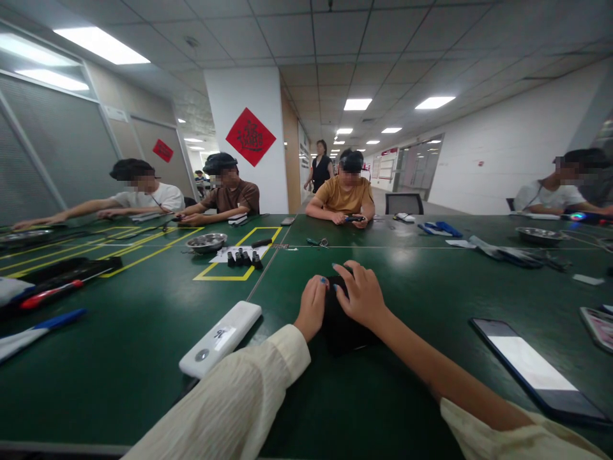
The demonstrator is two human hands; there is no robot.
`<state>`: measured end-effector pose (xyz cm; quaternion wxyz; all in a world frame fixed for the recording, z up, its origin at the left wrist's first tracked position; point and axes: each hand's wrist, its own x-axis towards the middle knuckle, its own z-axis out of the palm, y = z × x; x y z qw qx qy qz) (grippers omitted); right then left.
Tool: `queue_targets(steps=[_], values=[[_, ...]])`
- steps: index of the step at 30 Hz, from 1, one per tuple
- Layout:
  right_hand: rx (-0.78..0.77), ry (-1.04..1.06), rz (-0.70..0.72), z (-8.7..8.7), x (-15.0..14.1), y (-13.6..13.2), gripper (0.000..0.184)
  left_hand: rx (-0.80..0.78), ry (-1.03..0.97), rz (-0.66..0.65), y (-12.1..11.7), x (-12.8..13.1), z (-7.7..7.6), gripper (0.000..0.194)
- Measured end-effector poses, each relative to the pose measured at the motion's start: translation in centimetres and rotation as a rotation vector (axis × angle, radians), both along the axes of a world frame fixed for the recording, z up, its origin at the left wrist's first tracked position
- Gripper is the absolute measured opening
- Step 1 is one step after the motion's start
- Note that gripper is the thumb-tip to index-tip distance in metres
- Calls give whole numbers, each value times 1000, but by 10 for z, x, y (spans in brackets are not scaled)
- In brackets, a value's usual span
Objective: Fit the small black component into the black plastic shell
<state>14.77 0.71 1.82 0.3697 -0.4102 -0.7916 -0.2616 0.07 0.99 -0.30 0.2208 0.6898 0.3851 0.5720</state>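
Note:
A black, flat, soft-looking item (342, 322) lies on the green table in front of me; its exact kind cannot be made out. At its left edge my left hand (313, 305) has its fingers closed, pinching its upper left part. My right hand (361, 295) rests over the upper right side, fingers apart and slightly bent, with the thumb toward the left hand. Blue polish shows on the nails. Left of my hands lies a white power bank (223, 338) with a label. A smartphone (531, 361) with a lit screen lies to the right.
Metal bowls (207, 243) and small black parts (245, 259) stand farther off on the green table (412, 383). A red-and-black tool (52, 294) and a blue-and-white item (43, 332) lie left. Several people with headsets sit around the table; another person (320, 167) stands behind.

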Motion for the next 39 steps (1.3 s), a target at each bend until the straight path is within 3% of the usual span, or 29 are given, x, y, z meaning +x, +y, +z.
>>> queue_targets(steps=[3, 7, 10, 13, 16, 19, 21, 26, 31, 39], values=[[-180, 91, -130, -1, 4, 6, 50, 13, -6, 50, 3, -3, 0, 28], [-438, 232, -6, -5, 14, 18, 46, 36, -22, 155, 11, -9, -2, 25], [-471, 388, 74, -3, 28, 27, 41, 50, -85, 273, 17, -14, -2, 24], [-557, 716, 114, -1, 46, 35, 37, 56, -164, 321, 21, -21, -1, 26], [-797, 1164, 178, -5, 57, 37, 40, 26, -176, 269, 22, -25, -1, 32], [-962, 1525, 300, -16, 53, 32, 41, -27, -125, 213, 22, -25, -4, 33], [-1027, 1653, 374, -23, 44, 27, 41, -57, -45, 169, 21, -22, -8, 32], [-1055, 1783, 469, -33, 26, 15, 34, -74, 237, 47, 15, -14, -12, 27], [-1036, 1784, 404, -32, 17, 2, 40, -52, 419, -111, 11, -12, -11, 24], [-945, 1748, 390, -34, 6, -6, 45, -7, 576, -30, 16, -12, -18, 28]])
